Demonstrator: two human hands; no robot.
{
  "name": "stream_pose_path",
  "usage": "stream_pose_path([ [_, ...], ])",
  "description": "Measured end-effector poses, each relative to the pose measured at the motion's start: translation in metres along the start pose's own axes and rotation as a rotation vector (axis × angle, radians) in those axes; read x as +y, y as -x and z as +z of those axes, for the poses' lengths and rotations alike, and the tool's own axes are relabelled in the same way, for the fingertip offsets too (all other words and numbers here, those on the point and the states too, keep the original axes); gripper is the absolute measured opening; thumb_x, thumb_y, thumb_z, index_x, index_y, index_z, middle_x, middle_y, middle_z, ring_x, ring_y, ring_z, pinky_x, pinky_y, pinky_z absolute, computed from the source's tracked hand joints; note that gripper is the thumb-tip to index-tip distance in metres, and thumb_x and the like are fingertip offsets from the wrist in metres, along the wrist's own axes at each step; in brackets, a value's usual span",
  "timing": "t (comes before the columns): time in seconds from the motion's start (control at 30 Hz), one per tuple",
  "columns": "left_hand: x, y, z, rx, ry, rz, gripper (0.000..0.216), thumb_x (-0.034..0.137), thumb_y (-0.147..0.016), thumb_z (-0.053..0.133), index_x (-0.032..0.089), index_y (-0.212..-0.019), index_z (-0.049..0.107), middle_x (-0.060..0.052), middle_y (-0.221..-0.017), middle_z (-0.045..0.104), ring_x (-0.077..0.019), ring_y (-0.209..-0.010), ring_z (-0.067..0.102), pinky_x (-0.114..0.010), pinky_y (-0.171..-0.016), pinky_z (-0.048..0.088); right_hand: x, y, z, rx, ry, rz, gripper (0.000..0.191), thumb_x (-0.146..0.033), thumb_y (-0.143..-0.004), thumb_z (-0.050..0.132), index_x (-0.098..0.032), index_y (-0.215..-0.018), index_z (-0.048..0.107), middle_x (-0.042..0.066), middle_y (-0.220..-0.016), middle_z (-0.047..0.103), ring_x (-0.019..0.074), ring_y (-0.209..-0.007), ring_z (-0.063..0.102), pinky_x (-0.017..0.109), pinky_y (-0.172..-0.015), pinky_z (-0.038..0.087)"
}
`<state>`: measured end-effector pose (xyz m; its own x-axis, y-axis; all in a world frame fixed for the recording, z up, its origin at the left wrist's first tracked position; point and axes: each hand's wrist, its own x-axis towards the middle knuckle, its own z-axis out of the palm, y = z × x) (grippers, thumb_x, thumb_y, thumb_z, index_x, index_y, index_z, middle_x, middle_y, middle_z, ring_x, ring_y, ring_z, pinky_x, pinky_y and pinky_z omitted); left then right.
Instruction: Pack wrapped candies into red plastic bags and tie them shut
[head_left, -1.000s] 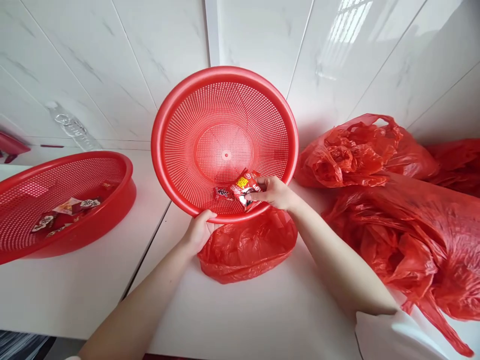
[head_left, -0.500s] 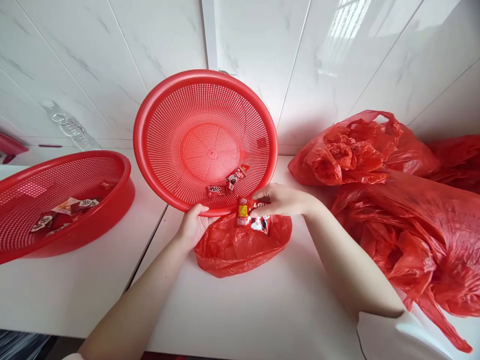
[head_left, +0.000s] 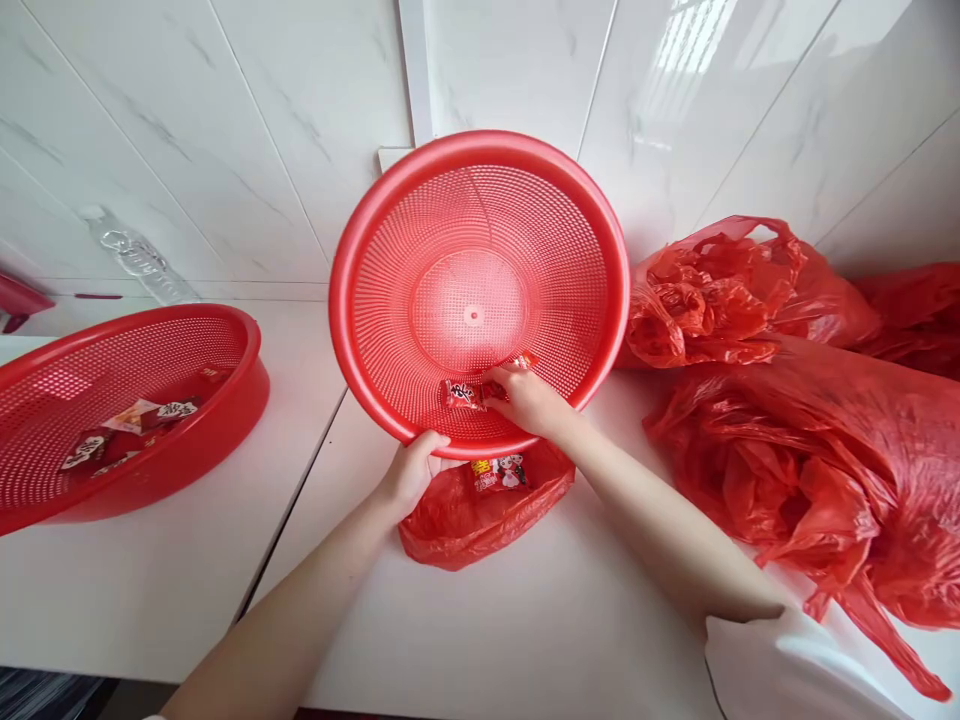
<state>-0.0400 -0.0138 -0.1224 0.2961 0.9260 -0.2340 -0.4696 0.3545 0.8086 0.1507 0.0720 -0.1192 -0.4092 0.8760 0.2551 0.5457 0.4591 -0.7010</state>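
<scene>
A round red perforated basket (head_left: 480, 210) stands tilted towards me on the white counter. My left hand (head_left: 411, 472) grips its lower rim. Inside the basket my right hand (head_left: 525, 398) reaches down to the small candy packets (head_left: 459, 394) at its bottom edge, fingers closed on one of them. Below the rim lies an open red plastic bag (head_left: 465, 515) with a few packets (head_left: 499, 472) in it.
At the left a second red basket (head_left: 225, 400) lies flat with several packets (head_left: 131, 425) inside. A heap of red plastic bags (head_left: 810, 440) covers the counter at the right. White tiled walls meet in a corner behind, with a clear bottle (head_left: 135, 255) lying along the left wall.
My right hand lifted packets out of the basket, let them go in the red bag below, and has come back into the basket. The basket shifted left, then right again.
</scene>
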Motion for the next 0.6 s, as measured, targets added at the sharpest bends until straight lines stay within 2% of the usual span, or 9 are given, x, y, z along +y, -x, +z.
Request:
stream_pose_path([
  [0.1,0.002,0.001,-0.003,0.048,-0.024,-0.021,0.023,0.017,-0.073,0.055,0.011,-0.089,0.069,-0.011,-0.100,0.073,-0.0313,-0.108,0.063,-0.049,-0.099,0.046,0.011,-0.005,-0.004,-0.038,-0.116,0.034,0.017,-0.015,-0.078,0.066,-0.015,-0.095,0.068,0.007,-0.091,0.071,0.0176,-0.084,0.066,0.034,-0.083,0.051],
  [0.23,0.006,0.000,-0.006,0.127,-0.063,-0.008,0.028,0.019,-0.073,0.055,0.011,-0.097,0.069,-0.010,-0.097,0.074,-0.0321,-0.104,0.065,-0.050,-0.096,0.047,0.008,-0.006,-0.020,-0.136,-0.668,0.203,0.033,-0.024,-0.071,0.077,-0.017,-0.102,0.067,0.005,-0.094,0.072,0.0135,-0.085,0.068,0.029,-0.082,0.055],
  [0.3,0.007,-0.001,-0.007,0.128,-0.059,0.006,0.032,0.020,-0.075,0.054,0.011,-0.102,0.068,-0.010,-0.099,0.073,-0.0320,-0.104,0.065,-0.050,-0.095,0.048,0.003,-0.004,-0.026,-0.169,-0.851,0.258,0.037,-0.024,-0.067,0.080,-0.018,-0.101,0.068,0.003,-0.092,0.072,0.0122,-0.081,0.068,0.028,-0.081,0.056],
  [0.4,0.009,-0.001,-0.009,0.094,-0.018,0.001,0.036,0.021,-0.077,0.052,0.011,-0.108,0.067,-0.011,-0.104,0.072,-0.0317,-0.106,0.065,-0.049,-0.095,0.048,-0.002,-0.002,-0.028,-0.183,-0.927,0.273,0.037,-0.022,-0.062,0.083,-0.017,-0.097,0.069,0.002,-0.088,0.072,0.0118,-0.077,0.068,0.027,-0.077,0.058],
  [0.6,0.012,-0.004,-0.013,0.072,0.004,0.018,0.039,0.021,-0.079,0.050,0.010,-0.112,0.067,-0.012,-0.108,0.072,-0.0314,-0.107,0.064,-0.049,-0.098,0.047,-0.002,-0.002,-0.028,-0.201,-0.893,0.258,0.036,-0.028,-0.061,0.085,-0.017,-0.092,0.070,0.004,-0.085,0.073,0.0125,-0.074,0.068,0.027,-0.072,0.058],
])
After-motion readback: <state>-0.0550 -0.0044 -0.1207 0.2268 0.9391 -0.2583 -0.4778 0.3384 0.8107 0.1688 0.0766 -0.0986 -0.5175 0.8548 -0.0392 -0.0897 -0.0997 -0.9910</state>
